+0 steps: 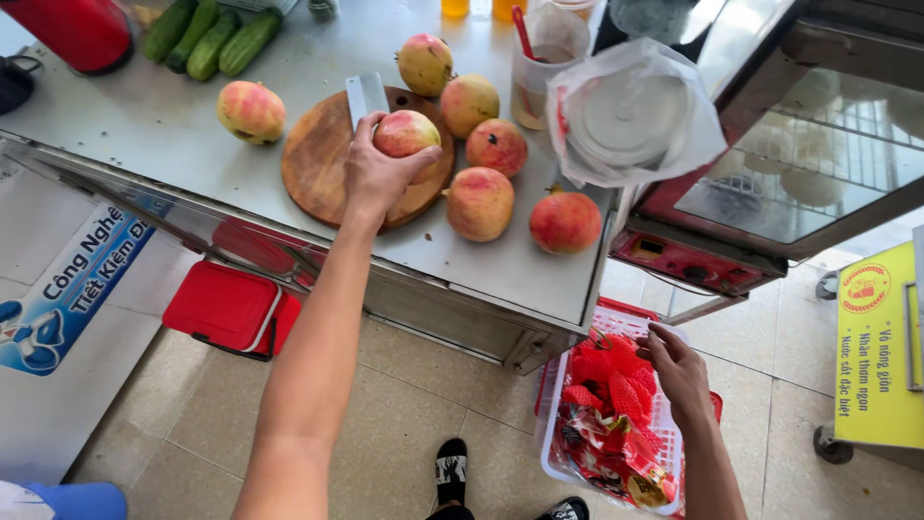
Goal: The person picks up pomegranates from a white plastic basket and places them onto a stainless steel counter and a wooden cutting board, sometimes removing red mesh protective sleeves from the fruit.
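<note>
Gripping pomegranate (405, 132), left hand (377, 173), board (318, 159)

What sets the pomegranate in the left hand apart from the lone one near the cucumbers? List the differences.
The pink-red round pomegranate over the wooden board is gripped by the left hand, fingers wrapped around it; the yellowish-pink round pomegranate by the cucumbers lies untouched. The gripped one sits above the round wooden cutting board; the lone one rests on the bare grey metal counter. The gripped one looks redder, the lone one paler. Both are whole and uncut.
</note>
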